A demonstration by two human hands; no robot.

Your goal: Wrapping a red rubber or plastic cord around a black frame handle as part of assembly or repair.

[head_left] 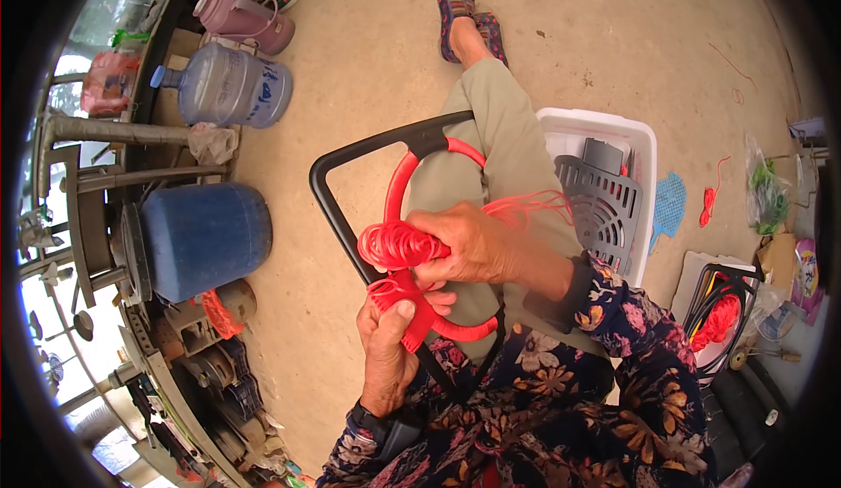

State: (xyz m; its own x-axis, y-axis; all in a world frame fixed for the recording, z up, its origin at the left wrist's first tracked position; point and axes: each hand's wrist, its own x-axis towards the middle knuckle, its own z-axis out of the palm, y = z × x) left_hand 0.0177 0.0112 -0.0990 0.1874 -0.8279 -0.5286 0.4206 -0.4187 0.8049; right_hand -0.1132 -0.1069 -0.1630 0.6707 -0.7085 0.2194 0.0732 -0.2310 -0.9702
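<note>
Curled right hand (pixel 473 241) beyond left hand (pixel 388 348)

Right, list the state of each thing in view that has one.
Left hand: closed on red band
Right hand: closed on red cord
Red cord: bundled, strands trailing
Ring: wrapped in red
Black frame: across the lap
White tub: open, holding grey slotted panel
Water bottle: capped
Shoes: worn

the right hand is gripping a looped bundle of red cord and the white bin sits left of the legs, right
Not quite: the white bin sits to the right of the legs, as the head view shows. The right hand is indeed gripping a looped bundle of red cord.
</note>
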